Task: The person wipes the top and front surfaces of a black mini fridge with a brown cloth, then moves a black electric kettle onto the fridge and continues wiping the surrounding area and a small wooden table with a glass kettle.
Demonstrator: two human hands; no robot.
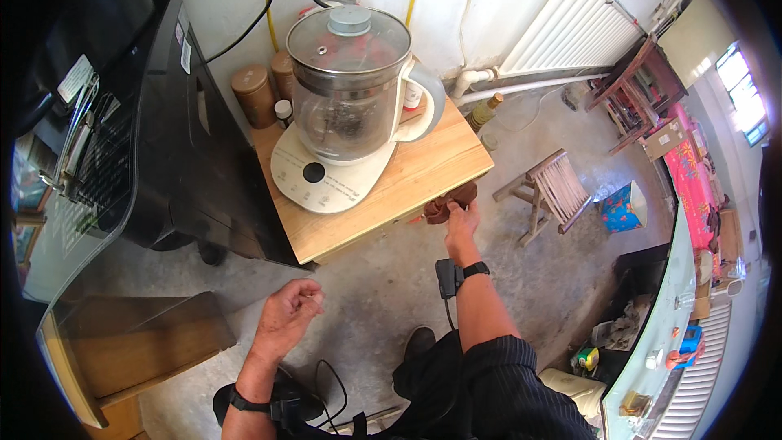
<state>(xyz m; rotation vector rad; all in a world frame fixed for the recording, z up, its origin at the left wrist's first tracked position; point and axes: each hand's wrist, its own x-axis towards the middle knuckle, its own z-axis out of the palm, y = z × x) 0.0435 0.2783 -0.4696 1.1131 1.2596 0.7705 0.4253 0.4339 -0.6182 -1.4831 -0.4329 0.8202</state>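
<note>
My right hand (462, 223) grips a crumpled brown cloth (441, 208) just off the front edge of a small light-wood cabinet (427, 165). Empty as far as I can see, my left hand (290, 315) hovers above the floor nearer to me, its fingers curled in against the thumb. On the cabinet stands a glass electric kettle (348, 116) with its lid (349, 36) on and a grey-white handle (427, 104) pointing right. Dark matter shows inside the glass. Beneath the kettle is a cream base (330, 183) with a round black knob (314, 172).
Brown canisters (253, 95) and a white-capped bottle (283, 111) stand behind the kettle. A black glossy appliance or cabinet (208, 195) borders the left side. To the right are a green bottle (484, 112), a folding wooden stool (547, 192), a blue bin (622, 208) and a glass-topped table (657, 311).
</note>
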